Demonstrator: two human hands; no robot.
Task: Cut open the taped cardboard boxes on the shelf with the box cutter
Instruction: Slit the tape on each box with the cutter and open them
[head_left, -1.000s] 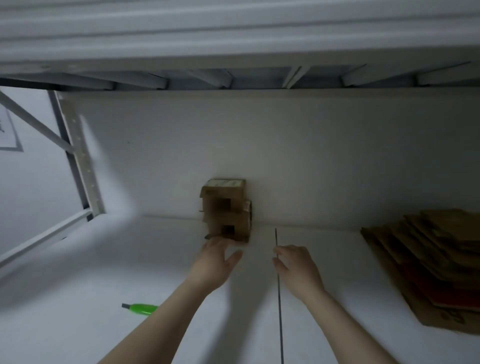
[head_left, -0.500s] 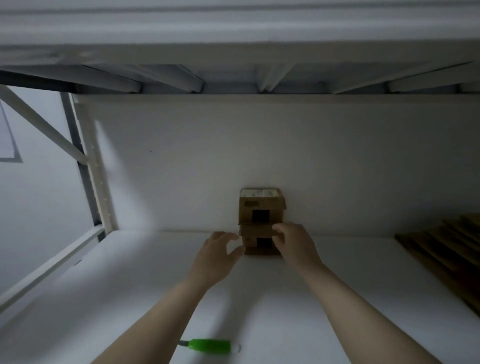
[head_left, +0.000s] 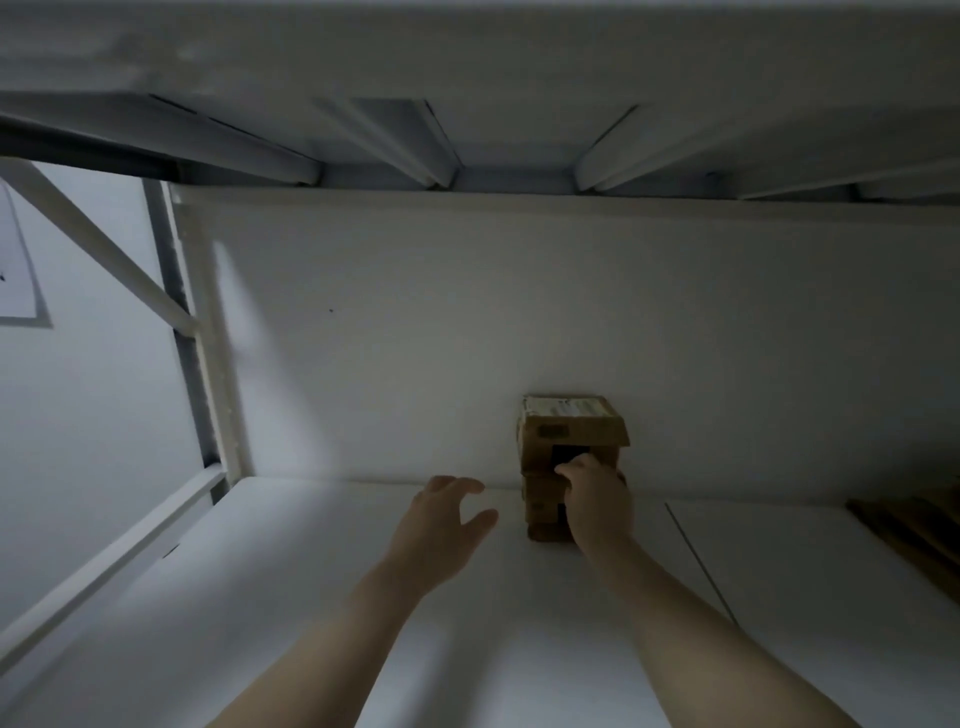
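White shelf (head_left: 311, 597) runs back to a pale rear panel (head_left: 415, 338) beneath the ribbed underside of the shelf above. Flattened cardboard (head_left: 914, 525) lies at the far right edge. Small cardboard boxes (head_left: 571, 431) stand stacked against the panel. The right grip (head_left: 597, 504) curls its fingers onto the stack's front. The left grip (head_left: 441, 525) hovers just beside it, fingers spread, holding nothing.

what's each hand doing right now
Left hand: open, holding nothing.
Right hand: fingers curled on the stacked cardboard boxes.

Stacked boxes (head_left: 569, 434) sit on shelf (head_left: 311, 571), against backboard (head_left: 415, 338).
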